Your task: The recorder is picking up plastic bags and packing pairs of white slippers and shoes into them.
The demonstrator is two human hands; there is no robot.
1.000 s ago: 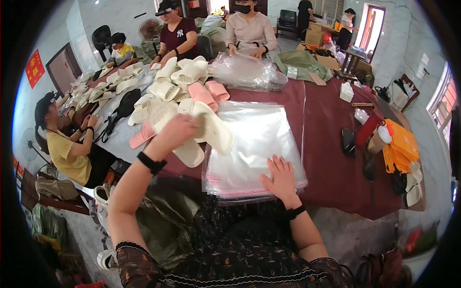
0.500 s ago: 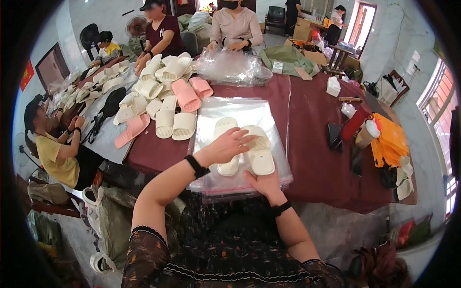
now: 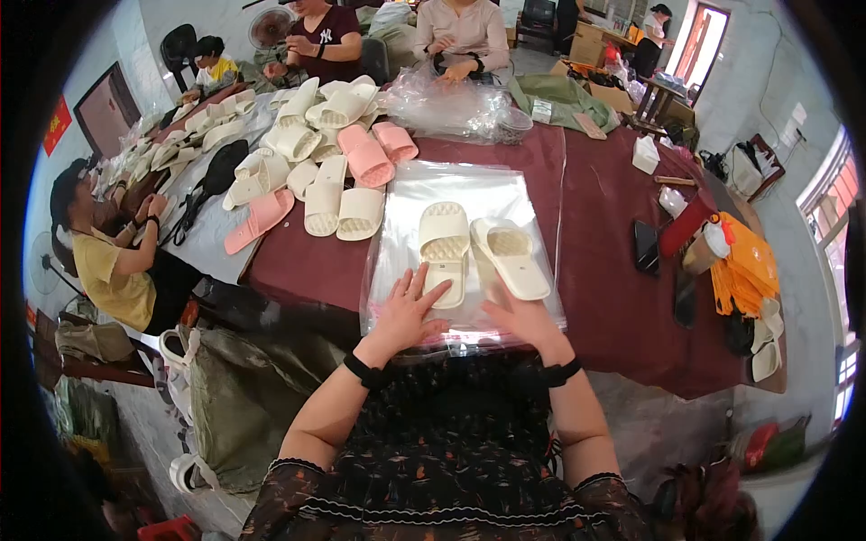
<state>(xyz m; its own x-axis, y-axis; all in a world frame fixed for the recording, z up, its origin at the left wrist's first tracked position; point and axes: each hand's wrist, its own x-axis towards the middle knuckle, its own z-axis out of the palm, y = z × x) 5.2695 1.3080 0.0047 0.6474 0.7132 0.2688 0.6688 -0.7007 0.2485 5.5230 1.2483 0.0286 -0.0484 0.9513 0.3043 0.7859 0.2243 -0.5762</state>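
Two cream slippers lie side by side on a stack of clear plastic bags [image 3: 397, 234]. The left slipper [image 3: 444, 225] points away from me. My left hand [image 3: 403, 314] is open, fingers spread, with the fingertips at its heel end. The right slipper [image 3: 516, 261] lies at a slant, its toe turned to the left. My right hand [image 3: 525, 317] is at this slipper's heel; its fingers are partly smeared by motion and partly hidden, so their grip is unclear.
Loose cream slippers [image 3: 322, 200] and pink slippers [image 3: 365, 155] are heaped at the left. Crumpled clear plastic [image 3: 442, 104] lies beyond the stack. On the right are a phone [image 3: 646, 245], a cup [image 3: 706, 248] and orange bags [image 3: 744, 261]. Several people work around the table.
My left hand has come back from over the right slipper to the left one's heel. The left slipper has been turned over or round, and the right one is now slanted. The view has shifted slightly.
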